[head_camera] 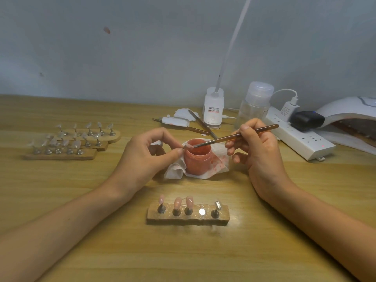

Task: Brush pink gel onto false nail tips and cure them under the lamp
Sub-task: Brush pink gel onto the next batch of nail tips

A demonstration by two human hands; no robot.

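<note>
L hand point(146, 151), mid frame, pinches a small clear false nail tip point(188, 147) btwn thumb and forefinger, other fingers loosely curled. Can't tell if the tip is on a peg. It sits just over the left rim of the open round jar of pink gel point(197, 159). R hand point(258, 151) grips a slim brown-handled brush point(234, 137) like a pen, thumb and first fingers curled round the handle, bristle end touching the tip. The jar stands on a crumpled white tissue point(175, 171) w/ pink smears, centre of the light wooden table point(101, 200).

Lower centre: a short rough wooden stand point(188, 217) w/ five spots. From frame left, three hold pink-coated nail tips point(178, 202) upright on metal pegs. The 4th spot is a bare shiny metal disc point(201, 211). The 5th holds a clear uncoated tip point(218, 204).

Upper left of frame: three long wooden racks point(61, 155), staggered, each w/ clear tips on pegs, blurred.

Right edge: a white domed curing lamp point(350, 110), well apart from the jar. Beside it lies a white power strip point(301, 139) w/ a white charger and a black plug in it, small red light showing. Behind the jar, by the wall: a white desk-lamp base point(213, 110) w/ a thin white arm going up, a clear plastic pump bottle point(254, 106), and two spare brown brushes point(201, 123) lying by white pads.
</note>
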